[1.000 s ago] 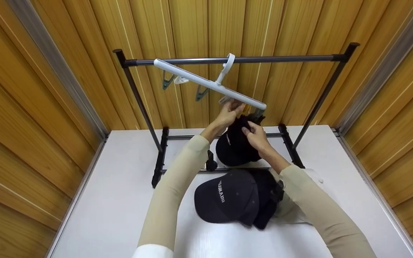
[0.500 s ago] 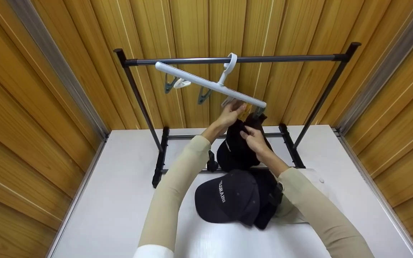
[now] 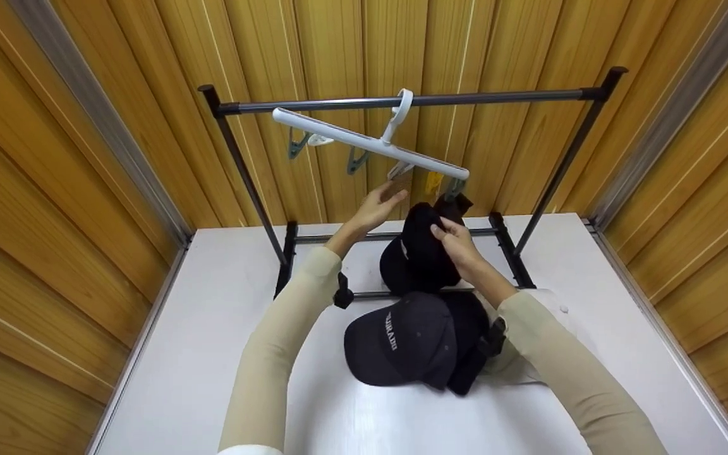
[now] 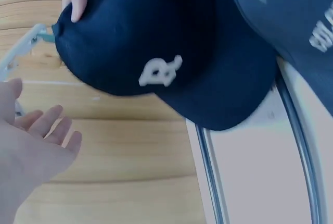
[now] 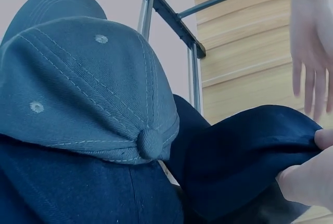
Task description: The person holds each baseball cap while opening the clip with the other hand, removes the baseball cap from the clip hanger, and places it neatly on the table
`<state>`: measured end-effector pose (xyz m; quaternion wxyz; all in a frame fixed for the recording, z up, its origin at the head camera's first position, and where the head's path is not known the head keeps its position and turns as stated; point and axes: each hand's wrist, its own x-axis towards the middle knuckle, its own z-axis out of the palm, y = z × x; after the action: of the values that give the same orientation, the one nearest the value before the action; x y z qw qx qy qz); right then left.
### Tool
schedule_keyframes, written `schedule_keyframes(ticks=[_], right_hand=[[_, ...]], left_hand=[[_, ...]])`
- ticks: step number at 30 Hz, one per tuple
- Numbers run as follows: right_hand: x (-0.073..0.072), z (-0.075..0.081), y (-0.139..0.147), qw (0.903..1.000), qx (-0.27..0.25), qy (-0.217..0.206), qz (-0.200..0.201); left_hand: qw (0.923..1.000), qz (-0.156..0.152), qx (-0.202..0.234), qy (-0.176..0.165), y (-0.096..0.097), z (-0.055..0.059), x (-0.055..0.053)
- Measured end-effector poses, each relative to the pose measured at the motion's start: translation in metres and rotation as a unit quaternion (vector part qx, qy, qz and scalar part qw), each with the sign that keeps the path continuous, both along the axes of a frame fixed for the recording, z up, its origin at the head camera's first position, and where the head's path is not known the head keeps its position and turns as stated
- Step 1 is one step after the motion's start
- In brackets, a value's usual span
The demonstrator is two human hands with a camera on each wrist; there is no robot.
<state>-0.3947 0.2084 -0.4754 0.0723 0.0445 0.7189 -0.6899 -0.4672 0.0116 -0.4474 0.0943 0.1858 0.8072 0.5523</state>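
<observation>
My right hand [image 3: 459, 243] pinches the crown edge of a dark navy baseball cap [image 3: 424, 253], which hangs below the right end of a white clip hanger [image 3: 364, 140]. A white emblem [image 4: 160, 72] shows on its front in the left wrist view. Just left of the cap, my left hand [image 3: 373, 208] holds nothing, its fingers extended beneath a pale clip [image 3: 400, 169]. At the hanger's right end a grey-green clip [image 3: 455, 188] meets a dark brown piece [image 3: 455, 205] behind the cap; whether that belongs to the same cap I cannot tell.
The hanger hooks over the rail [image 3: 509, 98] of a dark garment rack. In front, a charcoal cap [image 3: 402, 341] with white lettering overlaps another dark cap [image 3: 468, 373] and a beige one [image 3: 515, 370] on the white surface [image 3: 168, 379]. Wood-grain panels [image 3: 332, 57] stand behind.
My left hand has let go at the hanger's right part and drawn left and slightly down, its fingers opening out. The right hand keeps its pinch on the cap. The hanger tilts less.
</observation>
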Motion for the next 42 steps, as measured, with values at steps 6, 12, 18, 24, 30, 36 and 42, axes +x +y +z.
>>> schedule_keyframes(ticks=[6, 12, 18, 24, 30, 36, 42], right_hand=[[0.000, 0.004, 0.007, 0.9965, -0.077, -0.030, -0.005], [0.006, 0.008, 0.008, 0.9908, -0.129, -0.041, 0.003], [0.006, 0.011, 0.002, 0.9817, -0.186, -0.040, 0.003], [0.011, 0.017, -0.004, 0.9707, -0.235, -0.051, 0.007], [0.020, 0.022, -0.010, 0.9616, -0.266, -0.062, 0.024], [0.029, 0.028, -0.017, 0.9439, -0.321, -0.064, 0.041], [0.038, 0.031, -0.029, 0.9360, -0.341, -0.056, 0.065]], left_hand=[[0.9608, -0.011, -0.215, 0.174, -0.040, 0.001, 0.019], [0.8876, -0.006, -0.378, 0.263, -0.088, -0.002, 0.045], [0.8703, 0.037, -0.407, 0.275, -0.138, -0.012, 0.062], [0.8774, 0.067, -0.403, 0.252, -0.171, -0.025, 0.082], [0.8691, 0.066, -0.428, 0.239, -0.190, -0.047, 0.099], [0.8767, 0.075, -0.415, 0.231, -0.202, -0.065, 0.114], [0.8770, 0.079, -0.416, 0.228, -0.207, -0.073, 0.123]])
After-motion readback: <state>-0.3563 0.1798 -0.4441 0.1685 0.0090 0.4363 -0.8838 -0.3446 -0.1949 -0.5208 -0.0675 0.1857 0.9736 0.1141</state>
